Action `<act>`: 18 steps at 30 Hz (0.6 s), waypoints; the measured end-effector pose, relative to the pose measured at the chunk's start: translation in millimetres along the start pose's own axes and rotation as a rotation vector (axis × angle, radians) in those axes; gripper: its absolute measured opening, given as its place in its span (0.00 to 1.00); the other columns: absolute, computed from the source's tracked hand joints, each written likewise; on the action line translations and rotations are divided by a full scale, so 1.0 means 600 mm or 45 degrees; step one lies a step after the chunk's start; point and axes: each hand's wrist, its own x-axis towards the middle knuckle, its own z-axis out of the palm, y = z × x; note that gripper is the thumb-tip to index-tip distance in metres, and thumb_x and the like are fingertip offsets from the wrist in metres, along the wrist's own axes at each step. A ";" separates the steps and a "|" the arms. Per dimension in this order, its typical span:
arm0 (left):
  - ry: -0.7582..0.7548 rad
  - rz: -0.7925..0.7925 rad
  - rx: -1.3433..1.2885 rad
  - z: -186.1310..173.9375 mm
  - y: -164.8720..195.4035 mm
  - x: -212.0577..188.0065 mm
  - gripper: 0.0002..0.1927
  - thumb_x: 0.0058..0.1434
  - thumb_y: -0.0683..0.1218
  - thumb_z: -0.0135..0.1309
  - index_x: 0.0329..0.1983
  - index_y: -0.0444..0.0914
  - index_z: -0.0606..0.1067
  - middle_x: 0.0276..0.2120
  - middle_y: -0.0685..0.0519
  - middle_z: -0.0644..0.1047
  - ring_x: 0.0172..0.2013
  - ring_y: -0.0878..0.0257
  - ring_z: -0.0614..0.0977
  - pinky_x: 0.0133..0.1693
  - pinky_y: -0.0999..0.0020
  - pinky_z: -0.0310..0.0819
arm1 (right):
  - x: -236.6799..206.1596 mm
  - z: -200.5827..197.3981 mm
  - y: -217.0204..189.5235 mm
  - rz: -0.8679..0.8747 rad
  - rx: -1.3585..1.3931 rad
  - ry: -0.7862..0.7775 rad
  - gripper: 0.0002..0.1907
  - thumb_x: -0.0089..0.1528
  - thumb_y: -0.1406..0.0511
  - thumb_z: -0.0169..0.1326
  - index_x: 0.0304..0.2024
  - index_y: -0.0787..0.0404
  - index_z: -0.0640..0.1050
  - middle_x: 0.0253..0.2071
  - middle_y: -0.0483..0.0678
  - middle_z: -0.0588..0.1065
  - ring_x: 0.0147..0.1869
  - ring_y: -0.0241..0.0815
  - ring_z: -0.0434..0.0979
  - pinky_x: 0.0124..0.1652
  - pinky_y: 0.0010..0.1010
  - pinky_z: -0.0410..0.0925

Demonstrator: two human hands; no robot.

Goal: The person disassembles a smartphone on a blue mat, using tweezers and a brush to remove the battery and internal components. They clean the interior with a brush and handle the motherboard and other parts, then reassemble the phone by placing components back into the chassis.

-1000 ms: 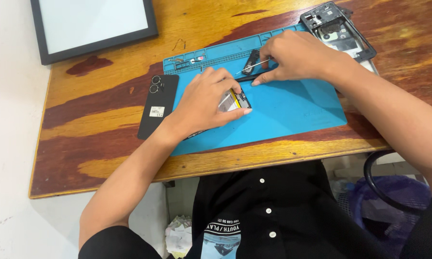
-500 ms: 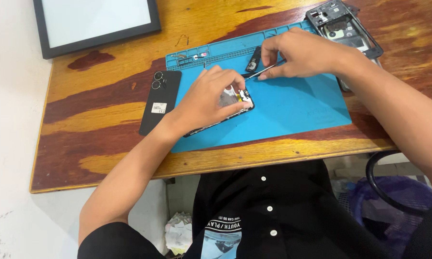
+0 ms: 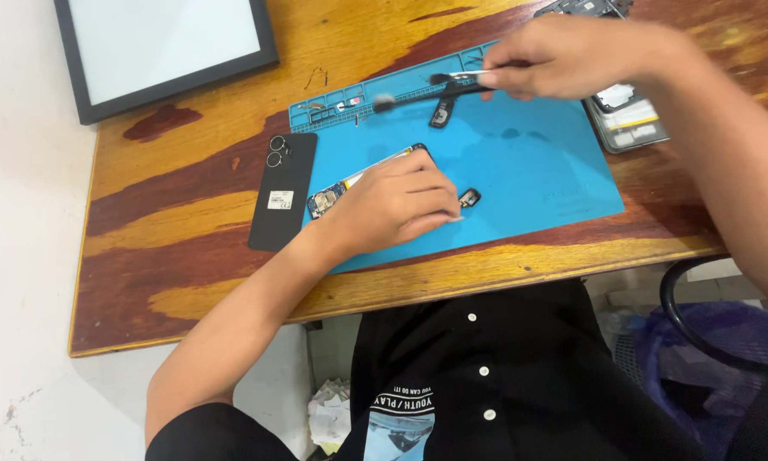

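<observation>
Two hands were busy over the blue work mat (image 3: 520, 162) on the wooden counter (image 3: 230, 248). Progress looked about midway, to my eye: the black back cover (image 3: 282, 190) already lay off to the left of the mat, a small loose part (image 3: 469, 198) sat just right of the left hand, and another dark piece (image 3: 441, 113) rested near the far edge. The opened phone (image 3: 343, 189) still showed its insides, so reassembly looked yet to come. The left hand (image 3: 397, 205) lay flat on that phone, fingers (image 3: 435, 203) curled down and pressing it to the mat. The right hand (image 3: 563, 55) hovered at the far side, fingers pinched shut around a slim dark tool (image 3: 435, 88), blurred. Another stripped phone frame (image 3: 627, 119) sat at the right.
</observation>
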 end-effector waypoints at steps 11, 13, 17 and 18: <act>-0.016 -0.021 0.121 -0.002 -0.004 -0.003 0.09 0.61 0.52 0.68 0.38 0.44 0.82 0.35 0.60 0.76 0.41 0.60 0.75 0.42 0.65 0.72 | -0.025 -0.028 0.052 0.489 -0.337 -0.085 0.23 0.67 0.49 0.53 0.45 0.58 0.86 0.23 0.50 0.77 0.21 0.42 0.75 0.25 0.36 0.68; -0.028 -0.010 0.142 -0.004 -0.003 -0.004 0.10 0.61 0.53 0.68 0.39 0.44 0.83 0.35 0.60 0.75 0.40 0.60 0.74 0.40 0.65 0.71 | -0.025 -0.033 0.059 0.558 -0.419 -0.181 0.21 0.67 0.51 0.56 0.48 0.59 0.84 0.24 0.49 0.78 0.22 0.40 0.77 0.26 0.32 0.70; -0.038 0.026 0.232 -0.002 0.000 -0.003 0.09 0.62 0.53 0.67 0.39 0.45 0.84 0.34 0.60 0.74 0.39 0.60 0.73 0.39 0.65 0.71 | -0.026 -0.039 0.069 0.283 -0.238 -0.231 0.14 0.62 0.56 0.63 0.43 0.58 0.82 0.28 0.48 0.80 0.29 0.40 0.80 0.33 0.31 0.73; -0.043 0.038 0.264 -0.001 0.000 -0.002 0.08 0.62 0.53 0.67 0.39 0.46 0.84 0.34 0.60 0.73 0.39 0.60 0.73 0.39 0.65 0.70 | -0.027 -0.039 0.071 0.282 -0.249 -0.252 0.14 0.61 0.57 0.63 0.42 0.59 0.81 0.29 0.49 0.80 0.29 0.41 0.81 0.34 0.32 0.73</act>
